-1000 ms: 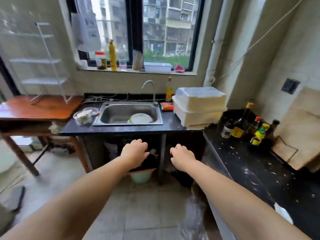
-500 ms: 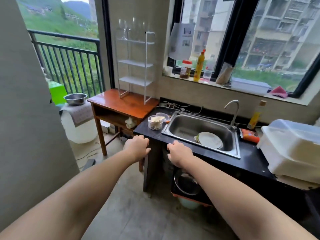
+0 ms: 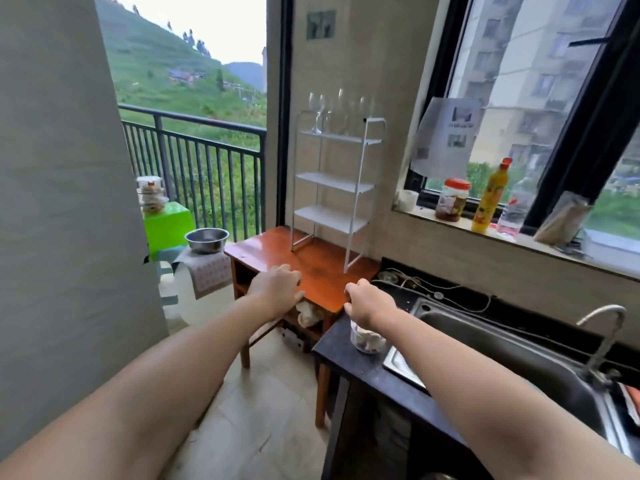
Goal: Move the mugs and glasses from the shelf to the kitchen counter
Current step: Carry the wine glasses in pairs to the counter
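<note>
Glasses point(image 3: 341, 107) stand well beyond left hand point(image 3: 277, 289), above.

Open air above wooden table point(image 3: 322, 271); glasses point(image 3: 341, 109) unobstructed atop shelf point(image 3: 334, 183).

Glasses point(image 3: 341, 110) on shelf point(image 3: 337, 183) top tier: transparent, blurred, exact count unclear. Right hand point(image 3: 369, 304) covers top of clear container point(image 3: 367, 339) on counter point(image 3: 398, 384); contents unclear. Both hands' fingertips curl out of sight. Sink point(image 3: 512, 355) cut by right edge. Paper point(image 3: 445, 142) on window: print unreadable.
</note>
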Tool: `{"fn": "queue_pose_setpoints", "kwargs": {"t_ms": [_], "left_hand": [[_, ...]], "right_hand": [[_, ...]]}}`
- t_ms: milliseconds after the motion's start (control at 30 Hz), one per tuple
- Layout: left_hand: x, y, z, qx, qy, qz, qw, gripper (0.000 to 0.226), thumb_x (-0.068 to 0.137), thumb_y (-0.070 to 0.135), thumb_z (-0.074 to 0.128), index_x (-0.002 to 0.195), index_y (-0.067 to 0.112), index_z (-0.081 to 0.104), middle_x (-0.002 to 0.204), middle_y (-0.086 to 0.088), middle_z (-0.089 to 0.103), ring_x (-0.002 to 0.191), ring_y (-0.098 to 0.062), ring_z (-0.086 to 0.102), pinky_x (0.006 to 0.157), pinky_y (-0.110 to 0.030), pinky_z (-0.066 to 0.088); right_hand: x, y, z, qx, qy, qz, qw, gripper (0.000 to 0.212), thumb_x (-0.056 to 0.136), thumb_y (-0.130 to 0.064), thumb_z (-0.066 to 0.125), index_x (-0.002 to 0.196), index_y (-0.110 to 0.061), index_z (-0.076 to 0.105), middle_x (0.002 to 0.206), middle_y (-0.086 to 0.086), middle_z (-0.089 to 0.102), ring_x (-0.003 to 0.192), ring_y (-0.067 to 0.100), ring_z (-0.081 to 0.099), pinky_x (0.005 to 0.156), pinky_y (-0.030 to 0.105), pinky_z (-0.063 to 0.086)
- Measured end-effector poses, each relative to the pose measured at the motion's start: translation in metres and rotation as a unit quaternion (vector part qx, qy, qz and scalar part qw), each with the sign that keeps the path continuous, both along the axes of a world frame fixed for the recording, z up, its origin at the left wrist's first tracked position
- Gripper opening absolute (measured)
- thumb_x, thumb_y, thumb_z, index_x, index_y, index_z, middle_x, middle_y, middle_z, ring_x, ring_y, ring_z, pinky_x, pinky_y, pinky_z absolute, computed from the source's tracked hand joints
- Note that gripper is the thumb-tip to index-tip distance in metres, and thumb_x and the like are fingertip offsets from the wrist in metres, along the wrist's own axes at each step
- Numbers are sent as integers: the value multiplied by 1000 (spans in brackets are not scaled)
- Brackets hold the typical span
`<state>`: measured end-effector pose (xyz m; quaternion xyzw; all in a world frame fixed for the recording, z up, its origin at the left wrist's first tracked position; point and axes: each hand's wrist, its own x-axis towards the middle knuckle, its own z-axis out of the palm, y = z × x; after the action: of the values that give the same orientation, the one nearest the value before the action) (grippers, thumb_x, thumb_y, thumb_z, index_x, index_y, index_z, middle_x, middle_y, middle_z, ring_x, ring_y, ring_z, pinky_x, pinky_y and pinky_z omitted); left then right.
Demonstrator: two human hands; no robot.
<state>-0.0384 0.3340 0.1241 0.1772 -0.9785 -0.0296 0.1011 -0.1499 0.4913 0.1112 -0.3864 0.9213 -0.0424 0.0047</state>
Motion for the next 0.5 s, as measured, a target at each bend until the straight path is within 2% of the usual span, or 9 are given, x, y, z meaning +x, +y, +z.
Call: {"fn": "queue_pose_setpoints", "kwargs": {"t_ms": [167,300,400,500], "left_hand": [[-52,-80,12,-10,10,-10,1000,37,95,38,47,121,14,58,121,-9,56,113,-27,54,82,-39,47],[-103,-156,37,-16,28,-40,999,37,94,41,47,117,14,60,112,-5,56,99,-23,56,71,-35,46],[-140,-204,61,4,45,-55,997,36,93,39,47,114,14,61,114,-7,57,106,-27,57,81,-37,50],[-185,-251,83,42,91,-62,993,27,91,32,50,104,14,64,112,-9,59,106,-30,58,82,-36,49]], "right_hand": [[-50,-79,11,-25,10,-12,1000,31,96,-29,46,121,-12,53,124,12,50,111,34,57,88,43,50],[-95,-155,29,-56,9,-52,997,34,96,-28,46,124,-13,53,128,12,50,113,34,57,90,44,49],[-129,-201,50,-80,6,-81,993,35,95,-28,44,124,-11,54,130,11,51,114,34,56,94,44,49],[-162,-241,75,-110,3,-93,990,34,96,-25,40,124,-10,54,130,13,49,112,36,56,92,41,47]]}}
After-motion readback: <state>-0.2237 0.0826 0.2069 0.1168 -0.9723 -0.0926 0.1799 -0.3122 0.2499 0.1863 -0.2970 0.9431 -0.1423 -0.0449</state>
